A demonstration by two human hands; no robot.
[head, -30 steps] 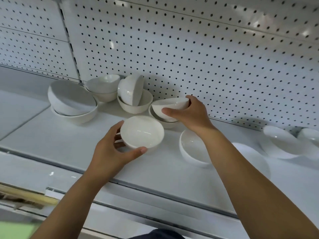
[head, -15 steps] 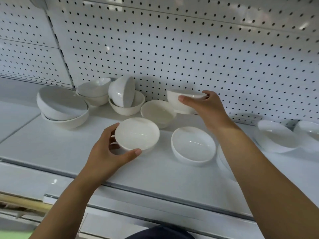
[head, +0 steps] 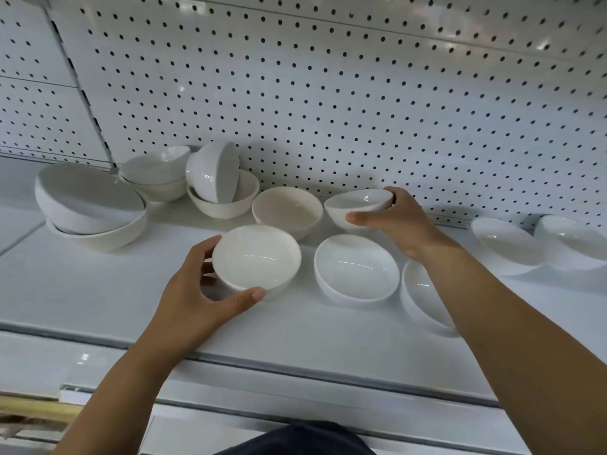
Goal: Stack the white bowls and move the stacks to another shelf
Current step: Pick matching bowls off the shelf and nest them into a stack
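**Head view, shelf of loose bowls.** At lower centre of the frame, the left hand [head: 193, 303] is gripping a small glossy white ceramic bowl [head: 256, 257]. The thumb is curling along the near rim and the fingers are wrapping round its left wall. This bowl is sitting upright low over the white metal shelf [head: 98, 290]; contact cannot be told.

At centre right, the right hand [head: 400, 221] is holding a second white ceramic bowl [head: 358, 205] off the shelf, tilted toward the camera. The thumb is pressing its near wall and the fingers are curling over the far rim, before the white perforated back panel [head: 328, 93].

- A cream-tinted round bowl [head: 287, 210] is standing just behind and between the held bowls.
- A wide shallow white bowl [head: 356, 267] is lying below the right hand.
- Another rimmed white bowl [head: 420, 293] is showing partly under the right forearm.
- Nested white bowl piles [head: 88, 198] are filling the left of the frame.
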